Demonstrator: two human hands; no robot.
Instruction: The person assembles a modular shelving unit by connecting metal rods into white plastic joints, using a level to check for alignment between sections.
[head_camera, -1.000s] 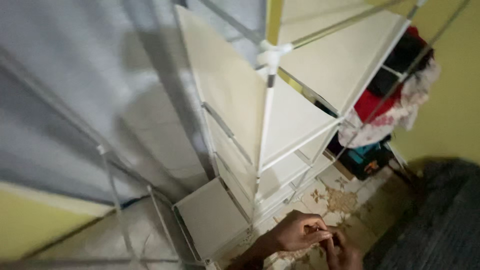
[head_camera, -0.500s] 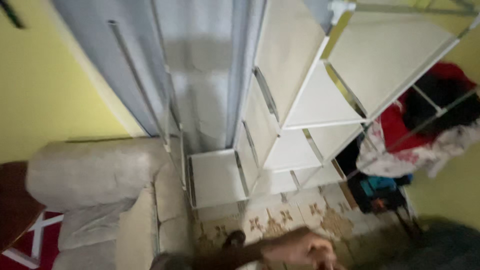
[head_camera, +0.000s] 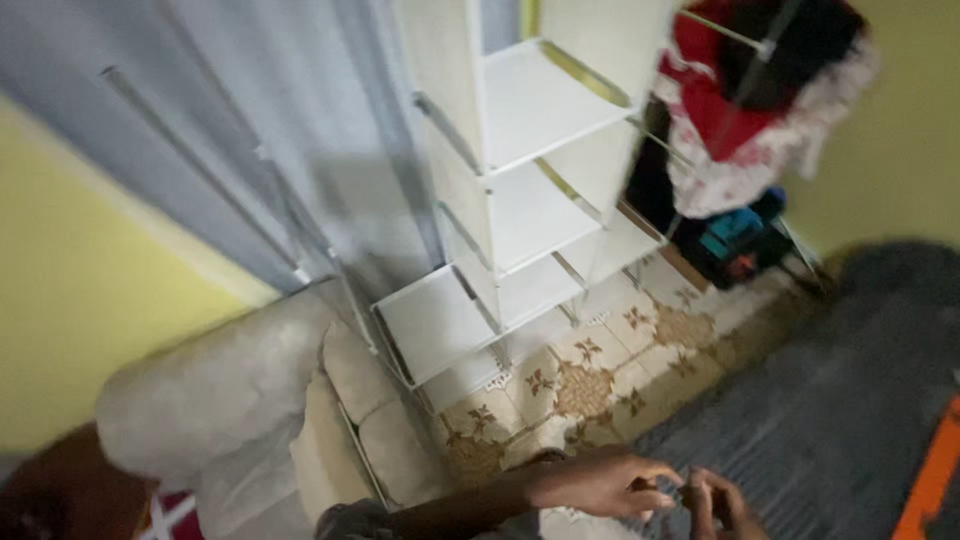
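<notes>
Both hands sit at the bottom edge of the head view, fingertips meeting. My left hand (head_camera: 600, 485) reaches in from the lower left on a bare forearm, its fingers pinched towards my right hand (head_camera: 722, 505). Between the fingertips shows a small dark thing (head_camera: 682, 493), too blurred to identify. Under the hands lie a grey ribbed rug (head_camera: 830, 400) and patterned floor tiles (head_camera: 590, 385). The nearest furniture is a white fabric shelf unit (head_camera: 530, 110) on a thin metal frame, standing well beyond the hands.
A grey curtain (head_camera: 250, 130) hangs against the yellow wall (head_camera: 70, 300) on the left. Beige cushions (head_camera: 230, 400) lie at lower left. Red and white clothes (head_camera: 740, 110) hang at upper right, with blue items (head_camera: 735, 230) below. An orange strip (head_camera: 930, 480) shows at the right edge.
The view has swung down and to the right, bringing the cushions, rug and both hands further into the picture. The hands stay together at the fingertips.
</notes>
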